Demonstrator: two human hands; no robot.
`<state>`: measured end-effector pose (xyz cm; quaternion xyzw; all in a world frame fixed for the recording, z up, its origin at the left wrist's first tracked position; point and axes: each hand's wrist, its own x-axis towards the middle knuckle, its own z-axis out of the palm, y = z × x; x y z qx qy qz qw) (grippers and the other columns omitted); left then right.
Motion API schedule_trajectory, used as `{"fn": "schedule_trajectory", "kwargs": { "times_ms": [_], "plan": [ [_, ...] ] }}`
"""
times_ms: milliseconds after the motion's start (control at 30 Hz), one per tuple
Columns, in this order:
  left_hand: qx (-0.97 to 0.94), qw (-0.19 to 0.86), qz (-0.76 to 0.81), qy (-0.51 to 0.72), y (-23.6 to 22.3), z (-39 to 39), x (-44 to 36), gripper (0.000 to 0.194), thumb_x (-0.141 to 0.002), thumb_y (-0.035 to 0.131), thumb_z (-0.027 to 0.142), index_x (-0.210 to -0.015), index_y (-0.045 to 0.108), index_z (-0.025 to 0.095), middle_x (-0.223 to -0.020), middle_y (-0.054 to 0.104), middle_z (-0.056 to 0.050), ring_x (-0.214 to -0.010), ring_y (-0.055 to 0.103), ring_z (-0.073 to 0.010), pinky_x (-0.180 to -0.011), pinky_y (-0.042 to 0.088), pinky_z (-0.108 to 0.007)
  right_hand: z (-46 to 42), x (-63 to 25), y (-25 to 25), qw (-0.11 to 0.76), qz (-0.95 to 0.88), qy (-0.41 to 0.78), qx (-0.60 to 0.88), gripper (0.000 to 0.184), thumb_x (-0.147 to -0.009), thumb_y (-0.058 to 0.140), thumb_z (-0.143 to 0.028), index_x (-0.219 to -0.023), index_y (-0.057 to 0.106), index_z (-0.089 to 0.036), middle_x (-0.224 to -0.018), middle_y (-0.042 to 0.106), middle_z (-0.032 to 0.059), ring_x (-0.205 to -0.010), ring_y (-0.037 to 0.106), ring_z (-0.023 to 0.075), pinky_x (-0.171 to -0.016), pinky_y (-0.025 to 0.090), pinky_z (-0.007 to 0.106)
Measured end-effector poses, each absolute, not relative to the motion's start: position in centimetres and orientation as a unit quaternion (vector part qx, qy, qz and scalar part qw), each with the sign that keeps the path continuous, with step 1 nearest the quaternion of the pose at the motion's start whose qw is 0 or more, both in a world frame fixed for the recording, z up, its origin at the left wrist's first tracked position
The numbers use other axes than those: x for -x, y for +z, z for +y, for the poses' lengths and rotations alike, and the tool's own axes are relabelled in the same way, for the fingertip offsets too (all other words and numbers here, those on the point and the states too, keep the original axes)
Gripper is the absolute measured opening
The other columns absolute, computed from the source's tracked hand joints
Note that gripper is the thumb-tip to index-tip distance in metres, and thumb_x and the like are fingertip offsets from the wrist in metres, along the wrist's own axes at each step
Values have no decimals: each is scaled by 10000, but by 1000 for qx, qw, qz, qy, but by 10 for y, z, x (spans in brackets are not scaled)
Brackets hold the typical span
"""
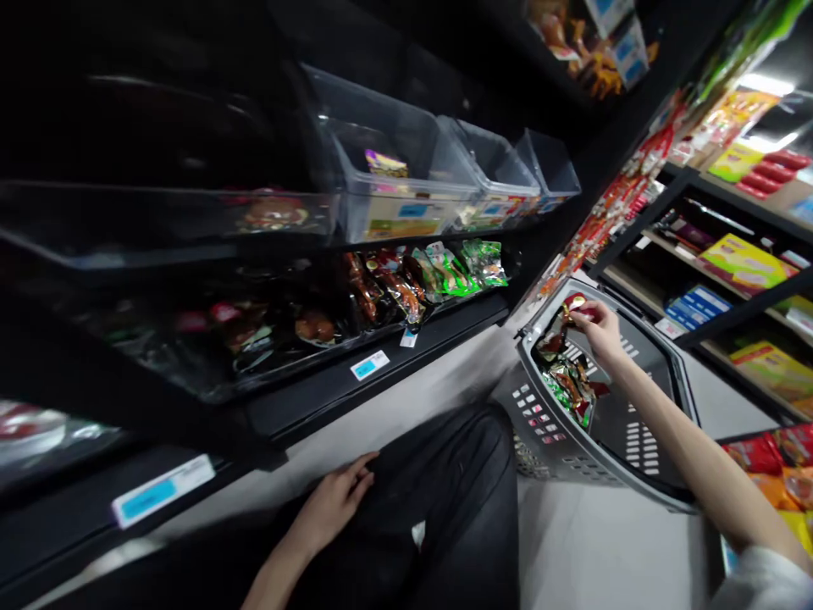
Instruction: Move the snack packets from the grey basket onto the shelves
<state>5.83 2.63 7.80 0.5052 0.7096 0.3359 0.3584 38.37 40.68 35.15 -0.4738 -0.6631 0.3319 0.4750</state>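
Over the far end of a grey plastic shopping basket, my right hand pinches a vacuum-sealed snack packet with a red top. Its lower part hangs inside the basket. Below it, several shiny packets with brown contents and green or red print lie in the basket. My left hand rests on my dark-trousered leg, fingers stretched out, holding nothing. The basket stands on the floor to the right of my knee.
A black shelf on the left holds packets of sealed snacks on its bottom level. Clear plastic bins stand above, with price labels along the edges. Another shelf with yellow boxes stands at right, near red packets.
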Motion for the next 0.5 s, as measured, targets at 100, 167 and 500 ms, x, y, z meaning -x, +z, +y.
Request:
{"fn": "schedule_trajectory", "kwargs": {
  "times_ms": [100, 167, 500],
  "plan": [
    [-504, 357, 709, 341, 78, 26, -59, 494, -934, 414, 457, -1307, 649, 232, -1003, 777, -69, -975, 732, -260, -921, 543, -370, 379, -370, 400, 536, -674, 282, 424, 359, -603, 845, -323, -868, 622, -226, -845, 630, -33, -700, 578, 113, -592, 522, 222],
    [-502, 353, 713, 339, 78, 26, -59, 491, -936, 421, 451, -1316, 649, 241, -1069, 775, -79, -1031, 725, -267, -938, 536, -364, 352, -358, 429, 576, -662, 289, 381, 371, -608, 855, -281, -905, 633, -257, -866, 626, -36, -694, 585, 109, -550, 487, 198],
    [-416, 466, 552, 552, 126, 28, -63, 484, -969, 449, 522, -1258, 658, 195, -1020, 773, -87, -901, 728, -234, -798, 586, -343, 216, -261, 378, 369, -638, 558, 381, 398, -688, 864, -290, -1019, 643, -305, -920, 674, -24, -669, 619, 107, -548, 539, 215]
  ]
}}
